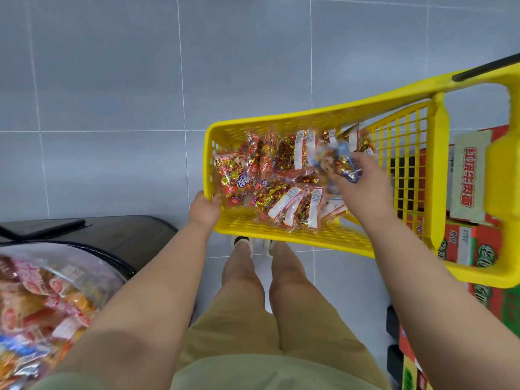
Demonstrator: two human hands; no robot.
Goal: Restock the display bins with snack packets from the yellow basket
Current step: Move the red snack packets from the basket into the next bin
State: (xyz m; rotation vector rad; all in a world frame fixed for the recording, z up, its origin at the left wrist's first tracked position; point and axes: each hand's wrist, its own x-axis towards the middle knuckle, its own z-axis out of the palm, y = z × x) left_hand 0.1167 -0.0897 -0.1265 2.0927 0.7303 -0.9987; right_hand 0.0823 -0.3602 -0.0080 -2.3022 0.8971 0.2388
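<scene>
**One packet pinched over a tilted basket**

The main risk is the yellow basket (281, 119) itself. It sits tilted, with only the left grip (204, 211) curled round its near-left corner. Its far end lies over the cartons (464, 243), though I cannot tell whether it rests on them. If that corner hold slackens while the person turns toward the display bin (92, 253), the loose red packets (281, 175) are likely to slide to the low side or spill over the rim onto the floor (112, 108).

The second risk is the pick. The right grip (363, 184) pinches a blue packet (333, 161) by its edge between thumb and fingers. The wrapper looks slick and crinkled, so a light pinch may let it slip on the way across. The bin lies well apart, down at the person's left, and the carry has to pass over the left forearm.

The blue packet sits at the fingertips of the right grip, just above the heap of red packets and inside the basket walls, toward the far right of the pile. The rest of the stock lies below and to the left of that grip, between the two grips.
</scene>
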